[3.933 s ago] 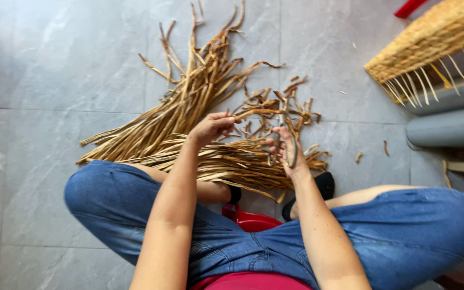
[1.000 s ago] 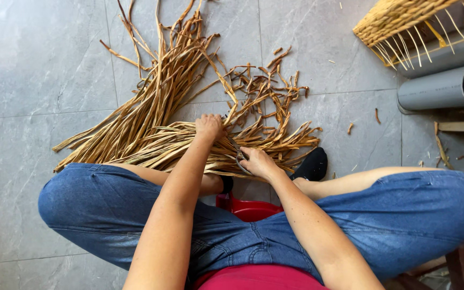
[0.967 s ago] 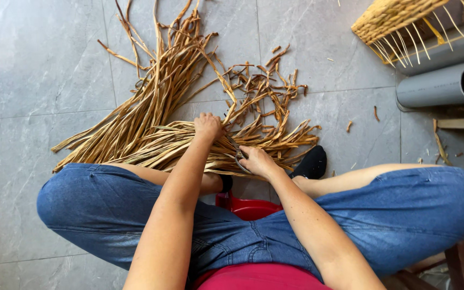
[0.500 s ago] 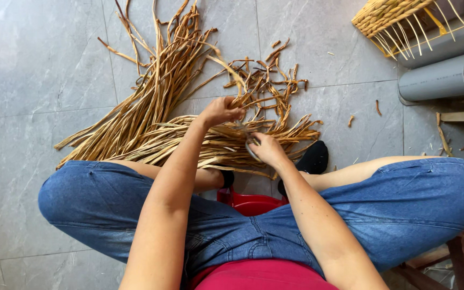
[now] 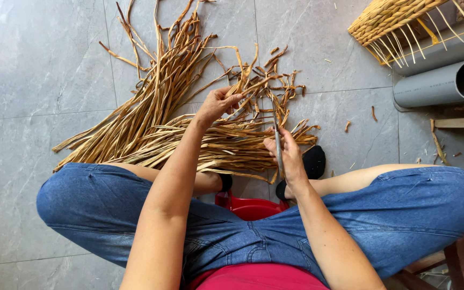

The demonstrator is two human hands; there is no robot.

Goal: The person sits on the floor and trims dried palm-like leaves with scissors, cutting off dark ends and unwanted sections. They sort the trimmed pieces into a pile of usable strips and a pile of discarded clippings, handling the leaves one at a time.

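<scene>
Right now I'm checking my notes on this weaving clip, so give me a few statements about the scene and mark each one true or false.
1. The left hand pinches a dried strip lifted above the pile of strips. True.
2. The right hand is empty. False: it holds a thin grey blade-like tool.
3. The pile lies on a wooden table. False: it lies on a grey tiled floor.
4. A grey pipe lies at the upper right, beside a woven basket. True.
5. The person wears blue jeans. True.
</scene>
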